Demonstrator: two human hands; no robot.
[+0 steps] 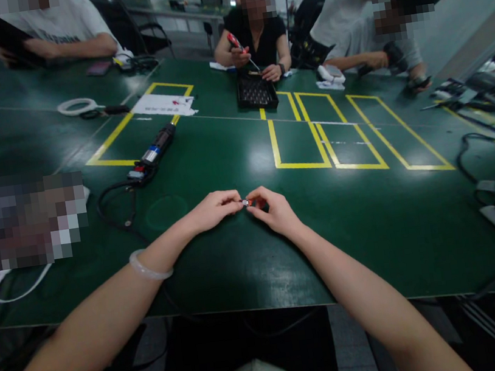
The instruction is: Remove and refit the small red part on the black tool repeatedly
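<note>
Large dark green table (248,259) with yellow tape rectangles (337,136) spans the view. Both bare forearms reach out over its near edge and converge mid-table. Left hand (212,210), pale translucent bangle (148,267) on the wrist, curled palm-down with fingertips pinched; right hand (273,209) mirrors it, thumb and forefinger pinched. Between the two pinches sits a tiny silvery metal part (245,202), gripped from both sides just above the tabletop; too small to make out detail. Black electric screwdriver with cable (153,155) lies well apart, up left.
</note>
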